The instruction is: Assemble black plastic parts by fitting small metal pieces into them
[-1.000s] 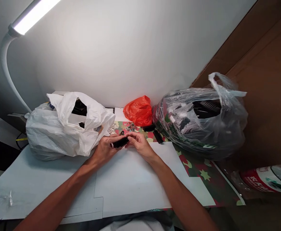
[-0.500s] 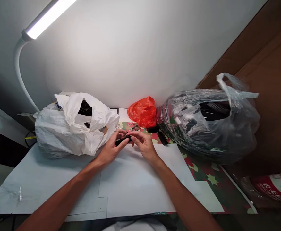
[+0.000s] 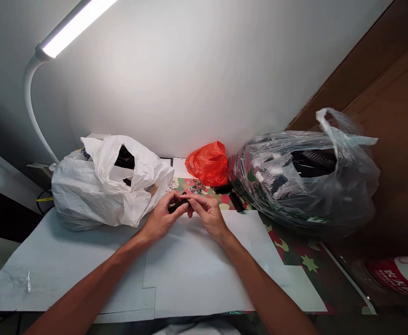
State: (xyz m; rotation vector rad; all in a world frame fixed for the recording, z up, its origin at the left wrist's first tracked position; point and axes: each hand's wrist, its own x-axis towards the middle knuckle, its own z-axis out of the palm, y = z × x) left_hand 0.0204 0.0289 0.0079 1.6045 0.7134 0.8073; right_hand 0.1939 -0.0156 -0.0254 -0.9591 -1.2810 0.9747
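A small black elongated piece [image 3: 178, 205] is held between my two hands, above the far edge of the white paper [image 3: 197, 270]. My left hand [image 3: 163, 215] has its fingers wrapped round the piece, thumb along the near side. At the piece's right end, the fingertips of my right hand [image 3: 209, 215] are pinched together; they hide whatever lies between them. Just beyond the hands lie a pile of small metal parts [image 3: 197, 187] and a smaller pile of pale bits [image 3: 172, 185]. Two similar black pieces [image 3: 236, 202] rest to the right of my right hand.
A white plastic bag [image 3: 85, 190] with dark items stands at the left. An orange-red bag [image 3: 207, 164] sits against the wall. On the right is a large clear bag [image 3: 350, 200] of black pieces. A lamp [image 3: 32, 93] rises at the left; a labelled container [image 3: 396, 277] is low right.
My right fingertips have shifted slightly over the end of the black piece, and the thumb has closed in toward it. The whole view has moved a little.
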